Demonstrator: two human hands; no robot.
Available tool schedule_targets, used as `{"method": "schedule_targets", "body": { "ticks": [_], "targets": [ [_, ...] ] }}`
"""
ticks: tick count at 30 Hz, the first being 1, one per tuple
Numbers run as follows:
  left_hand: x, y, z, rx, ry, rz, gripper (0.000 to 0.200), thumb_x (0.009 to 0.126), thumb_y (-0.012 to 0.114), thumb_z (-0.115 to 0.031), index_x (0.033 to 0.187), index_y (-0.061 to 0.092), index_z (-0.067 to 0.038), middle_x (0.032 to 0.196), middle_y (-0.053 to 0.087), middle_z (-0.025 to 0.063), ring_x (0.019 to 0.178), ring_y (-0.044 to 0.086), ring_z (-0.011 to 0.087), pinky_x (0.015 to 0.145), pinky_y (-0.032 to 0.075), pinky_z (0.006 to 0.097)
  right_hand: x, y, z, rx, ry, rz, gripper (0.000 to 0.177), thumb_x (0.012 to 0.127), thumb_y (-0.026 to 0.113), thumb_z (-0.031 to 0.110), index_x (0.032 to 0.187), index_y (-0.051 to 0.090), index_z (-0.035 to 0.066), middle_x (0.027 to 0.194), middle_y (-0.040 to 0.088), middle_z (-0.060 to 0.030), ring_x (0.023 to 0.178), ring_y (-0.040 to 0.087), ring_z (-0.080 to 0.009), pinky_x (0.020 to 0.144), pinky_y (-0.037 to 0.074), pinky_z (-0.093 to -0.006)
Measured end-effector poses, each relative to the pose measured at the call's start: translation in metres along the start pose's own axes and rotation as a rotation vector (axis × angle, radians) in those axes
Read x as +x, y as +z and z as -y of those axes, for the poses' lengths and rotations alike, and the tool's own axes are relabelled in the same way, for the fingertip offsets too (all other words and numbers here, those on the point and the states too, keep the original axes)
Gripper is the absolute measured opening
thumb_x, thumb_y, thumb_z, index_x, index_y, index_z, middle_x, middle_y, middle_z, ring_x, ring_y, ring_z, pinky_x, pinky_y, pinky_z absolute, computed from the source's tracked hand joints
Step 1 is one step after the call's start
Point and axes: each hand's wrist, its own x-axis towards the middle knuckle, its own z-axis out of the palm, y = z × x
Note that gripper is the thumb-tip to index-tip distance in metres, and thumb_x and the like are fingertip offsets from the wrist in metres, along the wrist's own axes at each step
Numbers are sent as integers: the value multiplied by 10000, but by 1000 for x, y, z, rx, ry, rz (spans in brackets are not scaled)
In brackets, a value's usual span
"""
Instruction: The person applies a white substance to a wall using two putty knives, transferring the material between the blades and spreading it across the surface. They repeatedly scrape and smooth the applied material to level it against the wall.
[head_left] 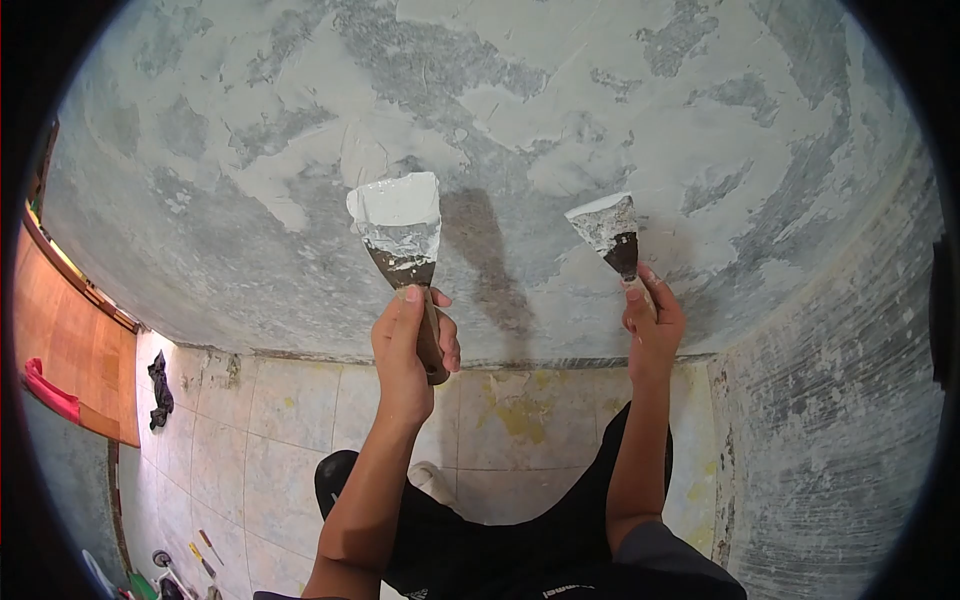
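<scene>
My left hand is closed round the brown handle of a wide putty knife, its blade pointing up and loaded with white putty. In my right hand is a narrower putty knife, gripped by its handle, with a white strip of putty along the blade's edge and dried smears below. Both blades stand in front of the wall, which carries patchy pale filler over grey. The left knife casts a shadow on the wall to its right.
A second rough grey wall rises at the right. Stained floor tiles lie below, with a black crumpled item near a wooden door. Hand tools rest at the lower left. My dark-clothed knees are bent beneath my arms.
</scene>
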Motion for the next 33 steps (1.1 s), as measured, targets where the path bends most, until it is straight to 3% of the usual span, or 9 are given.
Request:
{"method": "schedule_targets", "body": {
  "ticks": [11, 15, 18, 20, 24, 26, 27, 29, 33],
  "targets": [
    [3, -10, -9, 0, 42, -54, 491, 1085, 439, -515, 1029, 568, -44, 575, 492, 10, 433, 457, 112, 441, 386, 266, -8, 22, -59, 80, 158, 188, 386, 944, 770, 99, 1287, 660, -39, 840, 595, 20, 644, 456, -43, 556, 371, -220],
    [3, -13, -12, 17, 60, -77, 506, 1084, 437, -523, 1030, 568, -37, 577, 490, 10, 433, 457, 108, 440, 388, 267, -15, 51, -68, 16, 89, 204, 358, 961, 749, 97, 1288, 664, -24, 831, 596, 19, 609, 442, -41, 536, 364, -228],
    [4, -16, -11, 29, 64, -74, 513, 1084, 435, -527, 1027, 568, -34, 577, 490, 10, 432, 458, 108, 441, 394, 267, -14, 62, -70, -69, 80, 136, 333, 973, 741, 117, 1266, 679, -29, 907, 640, -12, 685, 507, -56, 603, 429, -235],
    [4, -17, -10, 31, 58, -74, 516, 1084, 434, -528, 1026, 568, -34, 577, 490, 12, 432, 459, 108, 441, 396, 267, -11, 62, -82, -315, -70, 35, 311, 972, 743, 120, 1233, 696, -43, 1052, 685, -59, 854, 591, -91, 754, 493, -246],
    [4, -21, -12, 43, 49, -65, 533, 1079, 433, -541, 1022, 570, -29, 579, 493, 16, 433, 464, 111, 443, 402, 268, -22, 46, -96, -268, -11, -12, 293, 972, 742, 121, 1207, 706, -50, 1174, 692, -99, 1026, 617, -135, 896, 490, -261],
    [4, -21, -13, 45, 52, -68, 541, 1077, 432, -547, 1021, 570, -27, 579, 493, 16, 433, 465, 113, 444, 401, 269, -22, 41, -108, -258, -167, 22, 325, 989, 728, 142, 1264, 683, -24, 867, 611, 22, 594, 412, -20, 492, 326, -222],
    [4, -21, -13, 52, 51, -71, 548, 1074, 432, -552, 1020, 570, -25, 580, 494, 17, 434, 466, 115, 444, 400, 271, -20, 47, -102, -260, -171, 27, 325, 989, 728, 142, 1264, 683, -24, 867, 611, 22, 594, 412, -20, 492, 326, -222],
    [5, -21, -14, 54, 54, -65, 553, 1073, 432, -556, 1020, 571, -23, 581, 495, 18, 433, 467, 117, 444, 400, 272, -20, 67, -85, -277, -119, 50, 302, 976, 738, 126, 1216, 699, -53, 1163, 697, -110, 1048, 624, -156, 917, 485, -276],
    [4, -21, -13, 79, 55, -41, 560, 1072, 427, -560, 1021, 572, -21, 583, 499, 23, 436, 470, 123, 445, 401, 275, -17, 63, -85, -302, -123, 24, 303, 976, 739, 123, 1213, 699, -60, 1149, 697, -107, 1048, 622, -157, 921, 484, -285]
  ]
}}
